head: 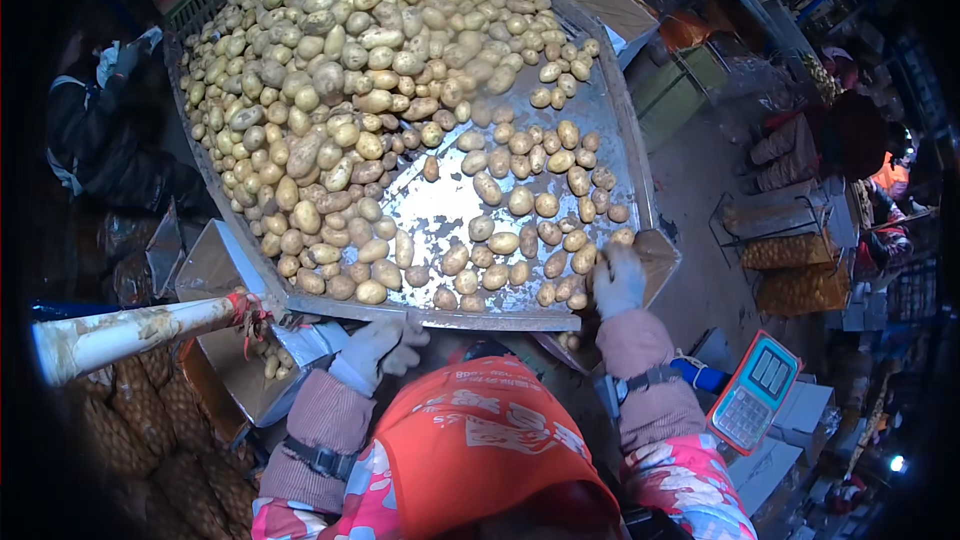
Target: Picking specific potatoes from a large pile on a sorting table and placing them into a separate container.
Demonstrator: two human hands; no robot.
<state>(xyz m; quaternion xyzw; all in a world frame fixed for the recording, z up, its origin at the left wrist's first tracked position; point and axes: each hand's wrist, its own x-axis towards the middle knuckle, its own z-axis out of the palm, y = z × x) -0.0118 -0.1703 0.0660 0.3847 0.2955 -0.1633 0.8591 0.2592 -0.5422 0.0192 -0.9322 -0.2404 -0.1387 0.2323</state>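
Note:
A metal sorting table (pixel 465 320) in front of me carries a big heap of potatoes (pixel 322 82), with looser potatoes (pixel 521 201) spread over its right half. My right hand (pixel 619 281), in a pale work glove, is at the table's near right corner, its fingers touching or close to a few potatoes; whether it grips one is hidden. My left hand (pixel 381 349), gloved too, is just below the table's near edge with the fingers apart and nothing in it. An open carton (pixel 225 270) with potatoes stands left of it.
A dirty white pole (pixel 135 337) juts in at left, above filled net sacks (pixel 180 457). A digital scale's keypad unit (pixel 754 392) is at right by cartons (pixel 765 465). One person (pixel 112 127) is left of the table; another (pixel 847 131) is at far right, near potato crates (pixel 799 285).

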